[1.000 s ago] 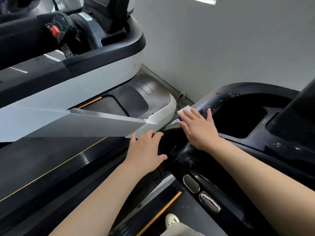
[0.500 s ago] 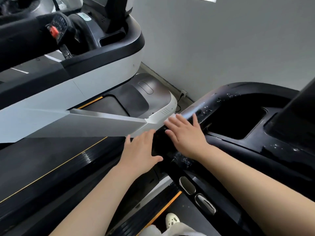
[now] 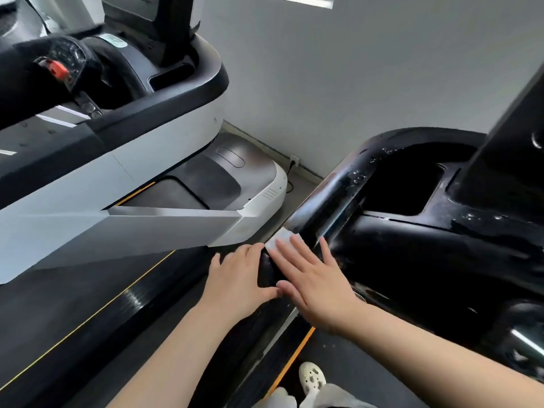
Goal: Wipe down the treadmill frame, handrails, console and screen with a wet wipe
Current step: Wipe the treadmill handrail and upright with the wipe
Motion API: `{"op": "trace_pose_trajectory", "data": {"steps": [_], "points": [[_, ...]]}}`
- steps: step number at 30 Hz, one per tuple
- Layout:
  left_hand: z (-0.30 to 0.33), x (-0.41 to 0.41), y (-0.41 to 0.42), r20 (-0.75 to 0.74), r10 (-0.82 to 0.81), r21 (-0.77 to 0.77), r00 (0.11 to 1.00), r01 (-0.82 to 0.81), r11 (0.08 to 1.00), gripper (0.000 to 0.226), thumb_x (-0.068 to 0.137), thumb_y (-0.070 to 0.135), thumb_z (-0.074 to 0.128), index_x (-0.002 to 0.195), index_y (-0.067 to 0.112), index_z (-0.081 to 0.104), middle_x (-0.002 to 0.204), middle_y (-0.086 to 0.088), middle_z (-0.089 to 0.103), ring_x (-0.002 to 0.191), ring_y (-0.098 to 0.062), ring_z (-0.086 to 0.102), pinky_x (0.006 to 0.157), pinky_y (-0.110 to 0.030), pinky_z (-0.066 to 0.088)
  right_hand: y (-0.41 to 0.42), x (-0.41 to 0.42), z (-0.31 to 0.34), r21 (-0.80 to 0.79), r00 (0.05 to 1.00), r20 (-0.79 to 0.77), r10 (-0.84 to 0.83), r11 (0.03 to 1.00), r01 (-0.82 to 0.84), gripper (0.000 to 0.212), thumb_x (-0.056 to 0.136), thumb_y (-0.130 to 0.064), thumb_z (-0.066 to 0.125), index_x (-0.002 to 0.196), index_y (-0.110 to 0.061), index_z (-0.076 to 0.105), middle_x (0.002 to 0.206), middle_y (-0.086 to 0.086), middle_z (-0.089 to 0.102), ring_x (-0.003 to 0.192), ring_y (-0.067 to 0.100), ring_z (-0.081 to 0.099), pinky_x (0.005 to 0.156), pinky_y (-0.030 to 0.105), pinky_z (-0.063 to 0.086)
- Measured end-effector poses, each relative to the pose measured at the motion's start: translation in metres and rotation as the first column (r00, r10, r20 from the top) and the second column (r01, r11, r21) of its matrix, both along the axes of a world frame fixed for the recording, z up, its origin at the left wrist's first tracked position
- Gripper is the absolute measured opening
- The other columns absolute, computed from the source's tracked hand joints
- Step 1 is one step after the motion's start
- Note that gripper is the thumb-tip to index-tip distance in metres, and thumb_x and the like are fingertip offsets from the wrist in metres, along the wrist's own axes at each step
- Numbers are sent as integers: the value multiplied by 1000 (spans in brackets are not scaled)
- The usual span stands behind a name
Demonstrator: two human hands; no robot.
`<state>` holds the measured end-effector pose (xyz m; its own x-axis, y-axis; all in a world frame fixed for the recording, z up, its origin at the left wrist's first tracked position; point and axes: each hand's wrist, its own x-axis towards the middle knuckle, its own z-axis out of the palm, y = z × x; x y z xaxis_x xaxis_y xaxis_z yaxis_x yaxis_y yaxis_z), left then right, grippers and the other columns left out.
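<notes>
A glossy black treadmill console [image 3: 426, 231], beaded with droplets, fills the right of the frame. At centre, the right hand [image 3: 312, 278] presses a white wet wipe [image 3: 279, 238] flat-fingered onto its handrail [image 3: 266, 270]; the left hand [image 3: 238, 275] rests flat beside it.

grey floor [image 3: 297, 184] carries two treadmills [image 3: 256, 198].

Your right hand [image 3: 315, 278] lies flat on the wipe [image 3: 279, 237] on the console's [image 3: 412, 231] left end, your left hand [image 3: 238, 278] just beside it. A second treadmill [image 3: 147, 178] stands to your left, the wall [image 3: 353, 83] behind both.
</notes>
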<state>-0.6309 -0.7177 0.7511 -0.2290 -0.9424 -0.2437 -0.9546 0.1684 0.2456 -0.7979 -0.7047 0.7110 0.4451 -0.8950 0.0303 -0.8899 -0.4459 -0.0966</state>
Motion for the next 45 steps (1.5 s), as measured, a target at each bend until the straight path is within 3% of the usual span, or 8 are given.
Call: {"op": "trace_pose_trajectory", "data": {"steps": [4, 8, 14, 21, 25, 29, 36, 45], "points": [[-1, 0, -2, -4, -6, 3, 1000, 6, 1000, 86, 76, 62, 62, 144, 26, 24, 147, 6, 34, 135, -14, 33, 115, -41, 17, -16, -15, -2, -9, 990, 9, -139, 990, 139, 61, 100, -49, 2, 144, -23, 35, 148, -2, 41, 137, 20, 36, 108, 60, 25], [-1, 0, -3, -19, 5, 5, 1000, -5, 1000, 87, 74, 61, 65, 144, 26, 27, 145, 7, 37, 135, -13, 34, 115, -40, 15, -31, -15, -1, 121, 902, 104, -419, 906, 406, 57, 98, -48, 6, 152, -27, 5, 160, -7, 1, 147, 16, -5, 115, 54, 0], [-3, 2, -4, -40, -5, -32, 999, 3, 999, 81, 76, 58, 63, 142, 25, 31, 143, 7, 40, 132, -11, 37, 112, -36, 17, 42, 35, -16, 74, 946, 211, -247, 969, 237, 59, 102, -45, 4, 145, -16, 32, 150, 5, 36, 139, 29, 30, 104, 54, 22], [1, 0, -3, -27, -17, -13, 999, 17, 1000, 85, 75, 61, 64, 143, 25, 29, 144, 7, 39, 132, -12, 37, 113, -37, 16, -43, -21, 2, 244, 812, 200, -549, 830, 501, 52, 102, -39, 11, 152, -24, 5, 160, -5, -5, 146, 14, -8, 115, 48, 0], [1, 0, -4, -4, -17, -6, 1000, 17, 1000, 85, 75, 63, 62, 143, 26, 27, 145, 8, 37, 133, -11, 36, 113, -38, 15, -8, 5, 0, 260, 850, 216, -480, 868, 424, 59, 101, -42, 18, 152, -21, -4, 159, -1, -12, 145, 19, -14, 116, 47, -2], [5, -4, -6, 70, -32, 10, 997, 31, 999, 82, 75, 65, 61, 140, 26, 29, 142, 8, 39, 130, -13, 39, 113, -41, 17, 5, 6, -3, 230, 909, 188, -371, 917, 326, 80, 78, -57, -10, 151, -24, -8, 159, -4, -14, 143, 14, -20, 115, 46, -4], [7, -25, -21, 64, -15, -44, 998, 18, 999, 69, 84, 64, 50, 137, 22, 35, 140, 8, 40, 128, -15, 40, 114, -43, 19, -98, -67, 9, 192, 834, 119, -539, 837, 513, 53, 103, -37, 19, 152, -21, 8, 160, -3, 1, 146, 15, -4, 114, 54, 5], [2, -63, -55, 70, -48, -99, 996, 55, 994, 77, 83, 65, 50, 142, 23, 28, 145, 7, 34, 131, -16, 37, 112, -41, 22, -84, -79, 19, 105, 989, 11, -149, 984, 147, 78, 83, -61, -17, 151, -32, 7, 159, -9, 5, 146, 11, 0, 113, 48, -9]]}}
